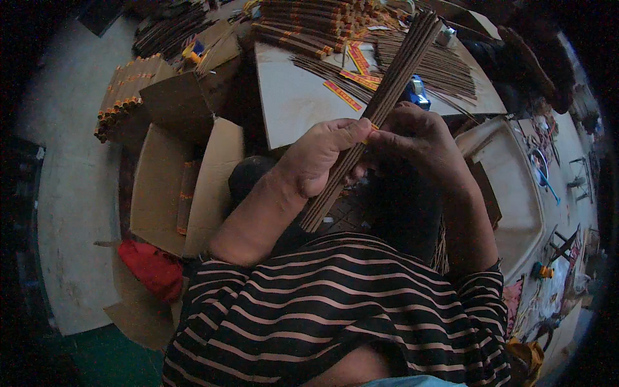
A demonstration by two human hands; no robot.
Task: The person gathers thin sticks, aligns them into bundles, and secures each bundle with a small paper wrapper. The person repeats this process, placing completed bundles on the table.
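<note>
A bundle of thin brown incense sticks (406, 64) slants across the middle, its upper end to the far right and its lower end towards my body. My left hand (325, 148) is closed around the lower half, thumb on top. My right hand (422, 132) pinches at the bundle's middle, where a bit of yellow-red paper band (374, 128) shows between my thumbs. The right fingertips are partly hidden behind the sticks. Beyond the hands, red-and-yellow paper strips (342, 93) lie on the white tabletop (284, 97) among loose incense sticks (432, 64).
Banded incense bundles (303, 29) are piled at the table's back. A blue tape dispenser (419, 93) stands behind my right hand. On the left are an open cardboard box (155, 187), more stacked bundles (132, 84) and a red cloth (151, 271). A white tray (516, 187) is at right.
</note>
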